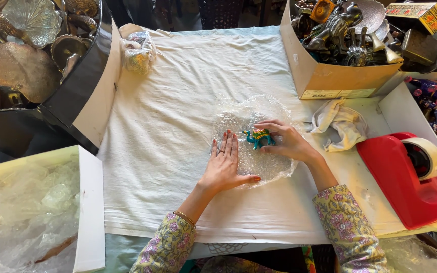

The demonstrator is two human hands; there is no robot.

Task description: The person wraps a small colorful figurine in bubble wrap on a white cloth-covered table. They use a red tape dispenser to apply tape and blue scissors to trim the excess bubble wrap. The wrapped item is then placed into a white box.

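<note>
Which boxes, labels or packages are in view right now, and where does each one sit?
Cardboard box: top right, tan, full of metal ornaments.
Label: pale strip along that box's front bottom edge.
Patterned box: top right corner, small, red and gold.
White box: lower left, holding clear plastic wrap.
Wrapped bundle: top left of the cloth, in bubble wrap.

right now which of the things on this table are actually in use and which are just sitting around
In use:
- small painted elephant figurine, in the right hand
- bubble wrap sheet, pressed flat by the left hand
- white cloth under it

Lying about:
- red tape dispenser
- crumpled rag
- cardboard box of metalware
- wrapped bundle
</note>
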